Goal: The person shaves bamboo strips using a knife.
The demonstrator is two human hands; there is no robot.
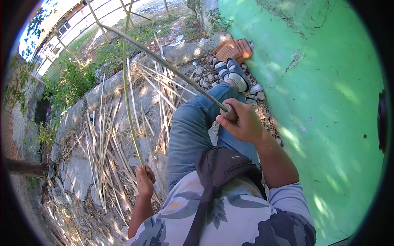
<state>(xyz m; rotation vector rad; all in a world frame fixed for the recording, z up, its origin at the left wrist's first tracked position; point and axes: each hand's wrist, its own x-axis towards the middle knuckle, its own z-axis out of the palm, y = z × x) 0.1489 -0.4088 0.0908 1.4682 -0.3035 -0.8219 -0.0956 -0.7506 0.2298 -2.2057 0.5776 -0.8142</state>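
Note:
My right hand (pixel 242 121) is closed around the wooden handle (pixel 231 112) of a long-bladed knife. Its narrow blade (pixel 164 62) reaches up and left, seen nearly edge-on, and bends near the far end. Lower left, my left hand (pixel 145 180) grips the bottom end of a long green plant strip (pixel 129 106), which stands up past the top of the view. In the picture the blade crosses the strip near the top; whether they touch I cannot tell. Beside my left hand lies a loose pile of pale, dry strips (pixel 104 143).
More pale strips (pixel 164 110) lie by my bent leg (pixel 186 131). A sandalled foot (pixel 236 76) rests on gravel near stacked orange bricks (pixel 232 50). A green wall (pixel 320 110) rises close on my right. Left are a stone ledge (pixel 78 172) and green shrubs (pixel 69 88).

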